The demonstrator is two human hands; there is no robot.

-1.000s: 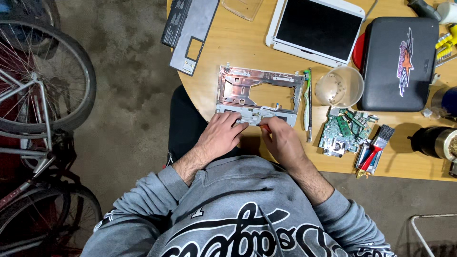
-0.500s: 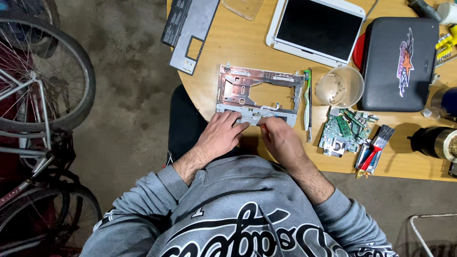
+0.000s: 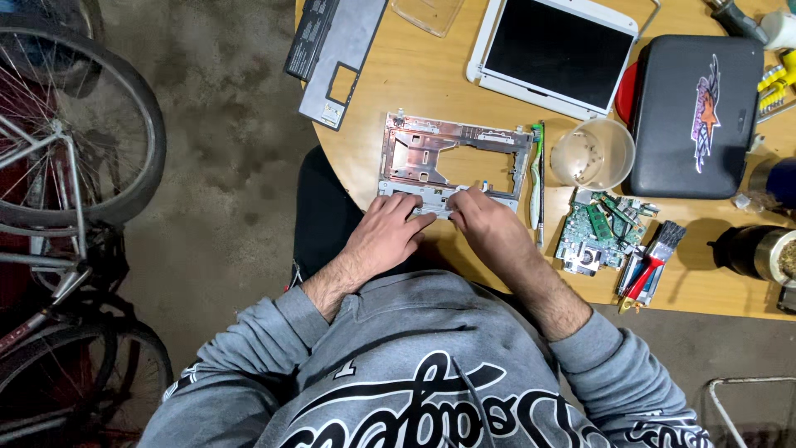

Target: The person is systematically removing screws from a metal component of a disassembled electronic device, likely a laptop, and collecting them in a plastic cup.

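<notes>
Both hands are down at the near edge of the frame point(image 3: 452, 162), a bare metal laptop chassis with coppery panels lying flat near the table's point(image 3: 398, 91) near edge. The left hand point(image 3: 385, 236) lies knuckles-up, fingers curled onto the frame's near left rim, pressing on it. The right hand point(image 3: 485, 224) is alongside, almost touching the left, fingertips bunched on the same silvery strip; whether they pinch a small part or just press, the view doesn't settle. Both forearms come up out of grey sleeves, angled in toward each other.

Far left on the table, a grey cover point(image 3: 344, 62) with a square cut-out lies tilted, a dark label strip along its left edge. Beyond the frame, a white-rimmed screen point(image 3: 560, 50) lies face up, dark. To its right sits a black case point(image 3: 692, 112) with a pale, colourful sticker in the middle; a red edge shows from under its left side.

Containers now: a clear cup point(image 3: 593, 153) stands just right of the frame, with a few tiny dark bits inside. A dark jar point(image 3: 759, 253) with a metal rim is at the right edge; its contents look greenish and grainy.

A green toothbrush point(image 3: 536, 170) lies between frame and cup. A green board point(image 3: 593, 236) lies near the right forearm, with a brush point(image 3: 655, 257) beside it.
</notes>
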